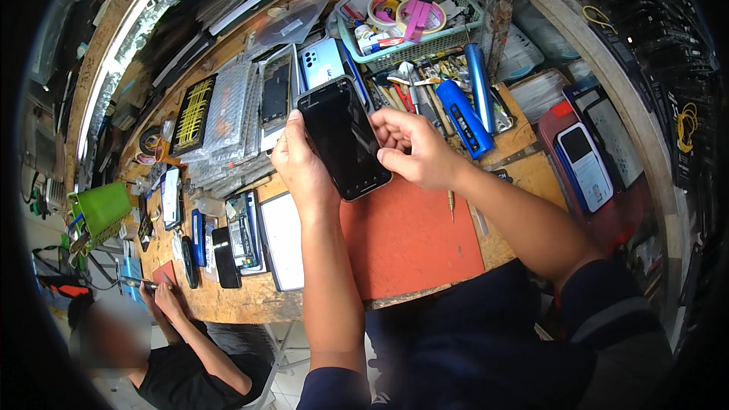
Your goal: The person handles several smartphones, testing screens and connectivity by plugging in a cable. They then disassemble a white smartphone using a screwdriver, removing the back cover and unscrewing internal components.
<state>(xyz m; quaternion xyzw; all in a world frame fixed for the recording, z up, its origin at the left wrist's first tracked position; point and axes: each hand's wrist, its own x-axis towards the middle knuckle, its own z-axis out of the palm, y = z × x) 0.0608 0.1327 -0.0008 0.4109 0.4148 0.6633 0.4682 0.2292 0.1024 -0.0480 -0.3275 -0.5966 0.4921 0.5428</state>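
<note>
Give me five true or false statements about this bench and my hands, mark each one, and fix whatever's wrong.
1. The left hand holds the dark-screened phone. True.
2. The right hand grips a screwdriver. False: its curled fingers are at the right edge of the dark-screened phone.
3. A reddish-orange mat lies on the bench. True.
4. The tape rolls lie on the floor. False: they are in the pale green basket.
5. Nobody else is in view. False: another person is at the lower left.
</note>
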